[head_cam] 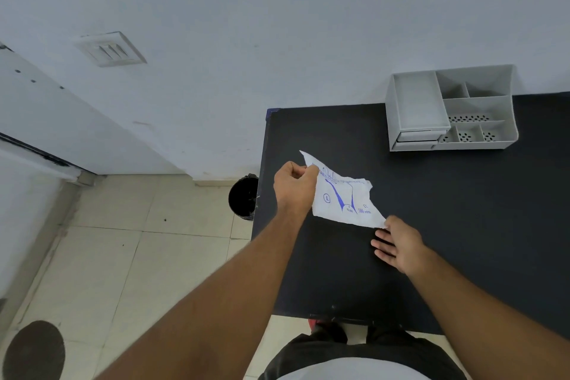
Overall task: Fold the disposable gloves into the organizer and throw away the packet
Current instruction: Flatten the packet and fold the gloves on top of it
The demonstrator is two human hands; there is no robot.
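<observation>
A white glove packet (345, 200) with blue print hangs just above the black table (462, 210). My left hand (294, 188) is shut on the packet's upper left corner, over the table's left side. My right hand (398, 245) is at the packet's lower right corner, thumb and forefinger touching it, the other fingers spread apart. The grey organizer (452, 108) with several compartments stands at the table's back, against the wall. No loose gloves are visible.
A black bin (243, 199) stands on the tiled floor right beside the table's left edge. A white wall runs behind the table. A dark round mat (34, 352) lies on the floor at the lower left.
</observation>
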